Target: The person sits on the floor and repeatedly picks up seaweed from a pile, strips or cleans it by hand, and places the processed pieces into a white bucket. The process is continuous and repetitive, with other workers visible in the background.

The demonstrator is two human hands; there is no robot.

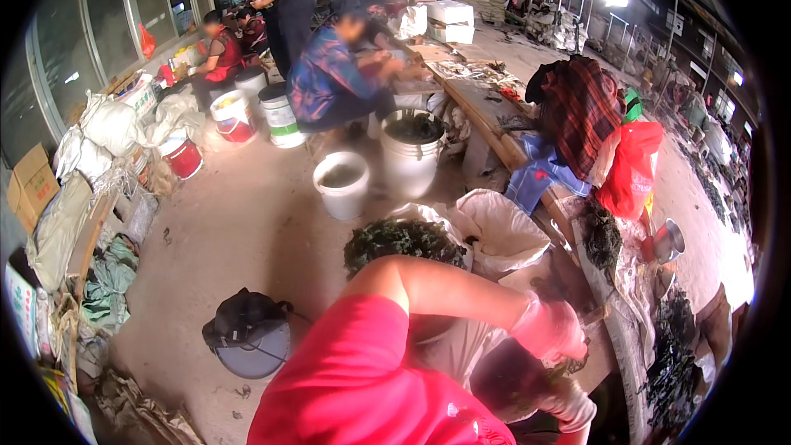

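Note:
My left hand, in a pale pinkish glove, pinches a small clump of dark green seaweed at its fingertips. Just below it, my right hand, gloved too, has its fingers closed on greenish seaweed strands that hang between the two hands. Both hands are over the edge of a work board, beside an open pale sack or bucket with a dark inside. A large heap of dark green seaweed lies in a white sack beyond my left forearm. Blur hides the exact finger positions.
White buckets stand ahead, near a seated person in a plaid shirt. An open white sack leans by the bench. A red bag, metal bowl and more seaweed are at right. A black cap rests on a grey stool.

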